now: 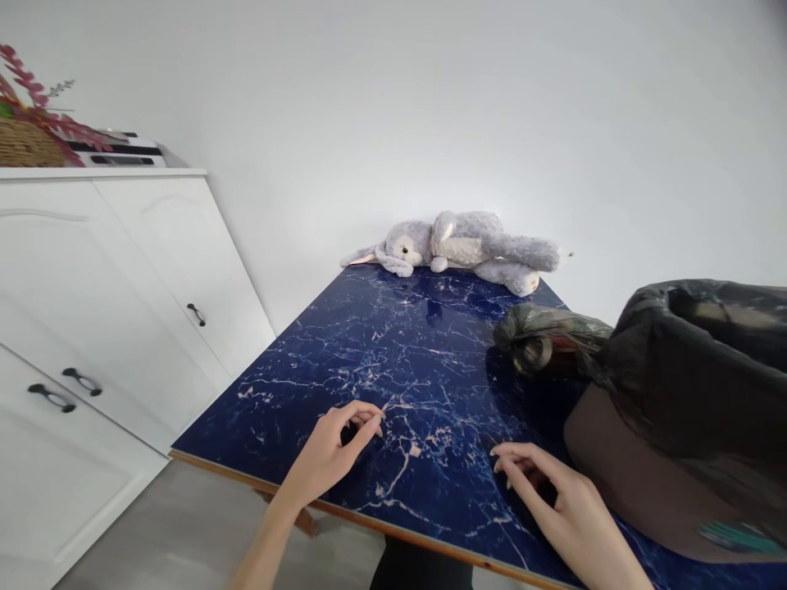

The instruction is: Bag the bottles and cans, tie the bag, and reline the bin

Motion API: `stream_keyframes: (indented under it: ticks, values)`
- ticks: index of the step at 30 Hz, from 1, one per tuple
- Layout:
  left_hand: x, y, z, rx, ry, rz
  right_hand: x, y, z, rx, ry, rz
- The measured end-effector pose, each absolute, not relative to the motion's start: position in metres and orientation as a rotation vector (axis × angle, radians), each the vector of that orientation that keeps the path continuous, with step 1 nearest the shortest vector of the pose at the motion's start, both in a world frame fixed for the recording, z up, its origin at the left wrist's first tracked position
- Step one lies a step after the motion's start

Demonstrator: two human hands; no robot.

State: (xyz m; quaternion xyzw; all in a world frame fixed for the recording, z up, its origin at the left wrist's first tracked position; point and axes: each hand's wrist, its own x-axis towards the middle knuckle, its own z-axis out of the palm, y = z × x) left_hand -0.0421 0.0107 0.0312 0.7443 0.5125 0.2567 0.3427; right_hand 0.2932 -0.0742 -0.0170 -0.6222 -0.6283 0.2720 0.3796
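My left hand [338,451] rests on the dark blue marble-patterned table [381,360], near its front edge. Its fingers curl loosely, the thumb tip close against the fingertips, and no object shows between them. To the right, my right hand [553,492] lies on the same surface in a similar loose curl, thumb and index tips together with nothing visible in them. Closest to that hand is a brown container [633,467] with a turquoise mark low on its side. A black plastic bag [676,385] covers its upper part; what is inside cannot be made out.
A grey plush rabbit [461,242] lies on its side at the table's far edge, by the wall. A knotted dark bag bundle [553,332] sits beside the container. At left stands a white cabinet [153,270] with a woven basket [28,143] of reddish plant stems on top.
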Motion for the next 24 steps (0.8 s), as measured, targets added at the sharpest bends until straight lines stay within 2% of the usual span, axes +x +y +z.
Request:
stream_keyframes:
  ticks: [24]
  values:
    - [-0.0441, 0.0079, 0.0328, 1.938, 1.351, 0.690, 0.2896, -0.0739, -0.0142, -1.520, -1.579, 0.674]
